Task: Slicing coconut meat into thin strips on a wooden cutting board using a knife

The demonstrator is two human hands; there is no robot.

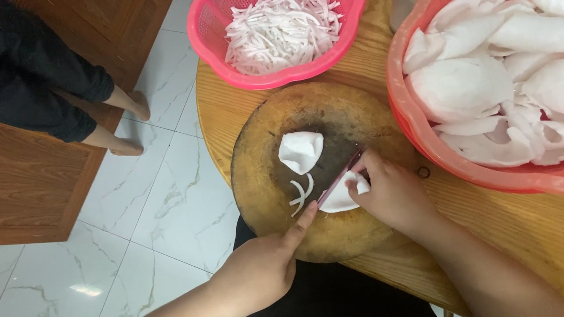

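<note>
Coconut flesh (340,200), a smooth white curved piece, lies near the middle of the round wooden chopping block (263,182), pinned under the curled fingers of the right hand (388,192). The left hand (259,267) is closed round the handle of a knife (340,175), forefinger stretched along its back, the thin blade standing edge-down against the piece. Just left of the blade lie a few cut white strips (300,193), and above them a second, whole piece (301,150). The block is dark, stained and worn in its centre. Beyond its far edge stands a pink plastic mesh basket (205,11) with a scalloped rim, heaped with thin white strips. Right of the block a larger red-orange mesh basket (405,120) holds big, uncut white slabs. Both rest on the round pale wooden table (559,226).
</note>
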